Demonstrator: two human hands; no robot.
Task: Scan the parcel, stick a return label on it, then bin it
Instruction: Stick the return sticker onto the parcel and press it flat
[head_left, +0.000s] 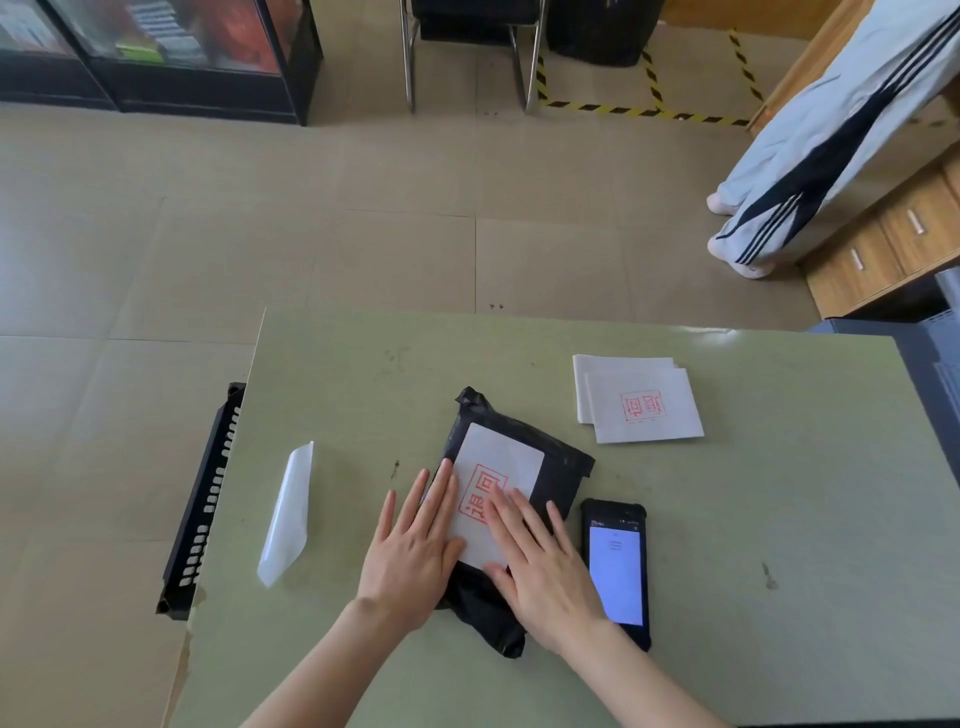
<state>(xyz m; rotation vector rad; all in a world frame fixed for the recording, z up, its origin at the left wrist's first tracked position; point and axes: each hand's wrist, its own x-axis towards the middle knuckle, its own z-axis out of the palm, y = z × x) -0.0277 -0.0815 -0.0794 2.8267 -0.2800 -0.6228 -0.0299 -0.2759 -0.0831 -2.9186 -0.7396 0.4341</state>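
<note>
A black plastic parcel lies flat in the middle of the green table. On top of it sits a white return label with a red stamp. My left hand rests flat on the label's left edge, fingers spread. My right hand presses flat on the label's lower right part, covering some of the stamp. Neither hand grips anything. A black handheld scanner with a lit screen lies on the table, touching my right hand's outer side.
A small stack of spare stamped labels lies at the back right. A peeled white backing strip lies to the left. A black slotted crate stands by the table's left edge. A person's legs stand on the floor at the far right.
</note>
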